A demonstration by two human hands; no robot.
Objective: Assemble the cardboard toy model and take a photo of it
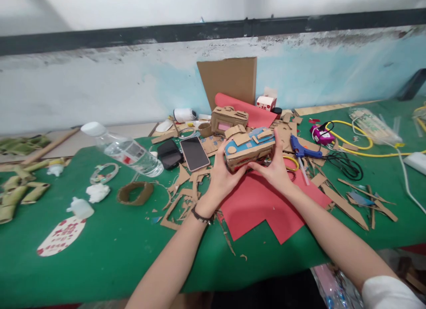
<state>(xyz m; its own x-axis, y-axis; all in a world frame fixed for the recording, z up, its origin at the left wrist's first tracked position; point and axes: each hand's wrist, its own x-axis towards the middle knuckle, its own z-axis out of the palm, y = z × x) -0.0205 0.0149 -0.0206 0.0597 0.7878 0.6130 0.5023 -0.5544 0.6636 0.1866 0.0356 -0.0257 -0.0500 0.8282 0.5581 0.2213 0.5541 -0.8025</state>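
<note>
1. Head view: The person holds a small cardboard model [249, 149] with both hands. It looks like a little box with blue paper on top and brown card pieces stuck on it.
2. The left hand [222, 176] is curled around the left end of the model. Its fingers are bent and closed on the box, with the thumb up on the near side. A dark band sits on that wrist.
3. The right hand [274, 167] is curled around the right end. Its fingers reach up along the far right side, and it grips too.
4. The model lies long ways from left to right, a bit tilted, with its right end a little higher. It sits right between the two hands, so both are just as close to it.
5. The model is held just above a red paper sheet [262, 207] that lies on the green table [109, 251], near the middle of it.
6. Just to the right of the right hand is a blue glue gun [299, 151]. It lies apart from the hand, not touching.
7. To the left of the left hand lies a phone [195, 154], face up, and further left a plastic bottle [126, 151] on its side.
8. Behind the model, further away, stands another cardboard camera shape [229, 118].
</note>
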